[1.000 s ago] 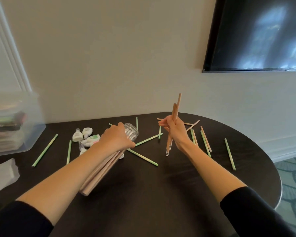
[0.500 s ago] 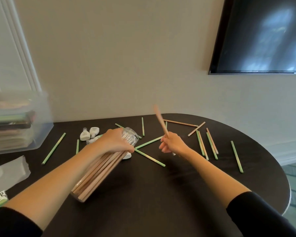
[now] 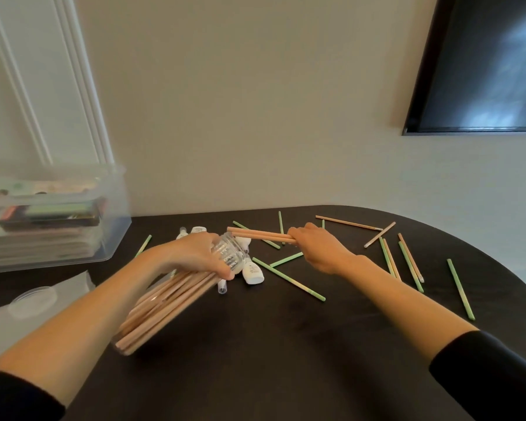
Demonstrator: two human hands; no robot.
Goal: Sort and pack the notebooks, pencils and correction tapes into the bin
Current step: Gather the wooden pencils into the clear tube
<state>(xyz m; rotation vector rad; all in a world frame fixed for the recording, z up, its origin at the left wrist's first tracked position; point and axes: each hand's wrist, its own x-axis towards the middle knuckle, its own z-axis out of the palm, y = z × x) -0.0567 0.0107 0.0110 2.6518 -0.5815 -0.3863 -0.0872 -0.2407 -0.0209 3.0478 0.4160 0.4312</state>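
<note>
My left hand (image 3: 195,253) grips a clear plastic jar (image 3: 230,253) tilted on its side, filled with several wooden pencils (image 3: 158,311). My right hand (image 3: 316,247) holds a few wooden pencils (image 3: 258,233) level, their tips pointing left at the jar's mouth. Loose green pencils (image 3: 289,279) and wooden pencils (image 3: 348,222) lie scattered over the dark table (image 3: 286,360). White correction tapes (image 3: 252,273) lie just behind and beside the jar. The clear bin (image 3: 116,226) at the left holds a stack of notebooks (image 3: 49,214).
A clear round lid (image 3: 34,300) and a plastic sheet lie at the left front of the table. A dark screen (image 3: 480,65) hangs on the wall at the right. The table's curved edge runs along the right.
My right hand swung its pencils from upright down to level and brought them left to the jar's mouth. The left hand tilted the jar. The camera turned left.
</note>
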